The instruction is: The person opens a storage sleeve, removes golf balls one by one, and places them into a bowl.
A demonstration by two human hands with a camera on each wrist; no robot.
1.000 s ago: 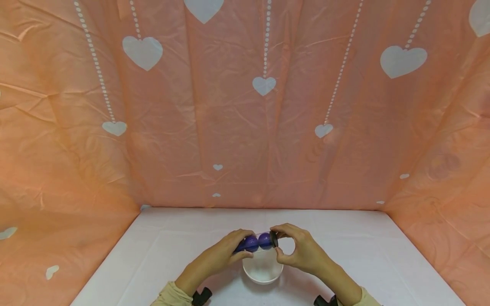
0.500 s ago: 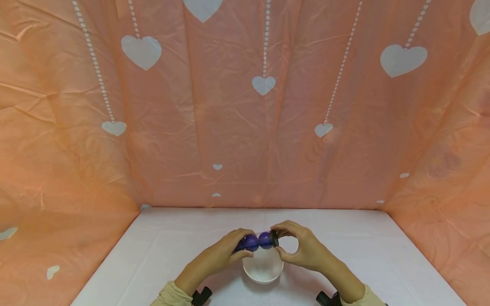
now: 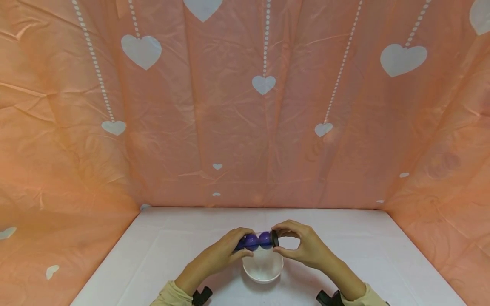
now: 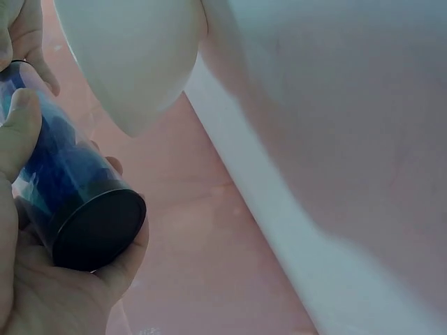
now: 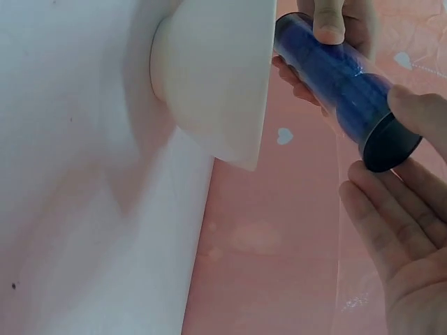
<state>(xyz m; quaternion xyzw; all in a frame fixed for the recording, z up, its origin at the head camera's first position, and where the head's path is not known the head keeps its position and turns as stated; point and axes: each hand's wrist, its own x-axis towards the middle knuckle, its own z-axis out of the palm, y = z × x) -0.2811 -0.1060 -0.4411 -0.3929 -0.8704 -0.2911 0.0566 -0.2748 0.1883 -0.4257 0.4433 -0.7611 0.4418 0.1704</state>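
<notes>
A clear tube [image 3: 258, 241] with purple-blue balls [image 4: 59, 150] inside is held nearly level above a white bowl [image 3: 263, 272]. My left hand [image 3: 226, 248] grips the tube's left part, thumb on the near side and fingers round the far side. The left wrist view shows a black end [image 4: 101, 230] resting in that palm. At the other end my right hand [image 3: 306, 246] pinches the black cap [image 3: 274, 239] between thumb and fingertips. In the right wrist view the cap sits on the tube's end, with the thumb on top and fingertips below.
The bowl stands on a white-covered table [image 3: 172, 238], right under the tube. An orange curtain [image 3: 237, 140] with pale hearts rises behind the table and along both sides. Dark wrist mounts [image 3: 202, 296] show at both forearms.
My right hand's thumb and fingers have shifted slightly around the cap, and its wrist has moved a little to the right. The left hand, tube and bowl stay nearly where they were.
</notes>
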